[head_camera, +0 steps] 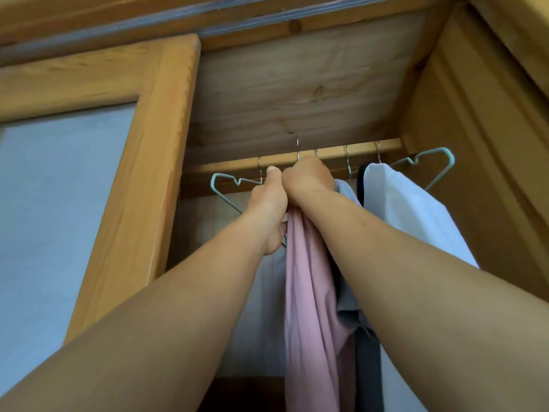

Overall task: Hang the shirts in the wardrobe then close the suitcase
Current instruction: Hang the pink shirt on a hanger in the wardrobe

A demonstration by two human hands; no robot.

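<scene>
Right hand (307,176) is up at the wooden rail (326,153), fingers curled into a fist round the neck of a hanger, its thin metal hook (297,148) poking up above the rail. The left hand (267,209) sits right beside it, touching; thumb up against the next wire hook, and its other fingers look closed round the top of the pink shirt (309,292), though how exactly they lie is hidden. That pink shirt hangs straight down between the two forearms: soft, matte cloth falling in long folds.

My read: this is the hanging step, mid-shirt, with the hook not yet seated. The next move calls for dropping that hook over the rail into the gap between its neighbours, then letting go of the cloth so it falls free.

Outward now: a bare pale-green wire hanger (225,182) on the left, angular with a notch in its shoulder. On the right, a white shirt (410,209), smooth and thin, already hung, with dark and grey garments beside it. The wardrobe (142,173) is knotty, warm-toned pine. The suitcase isn't in view.
</scene>
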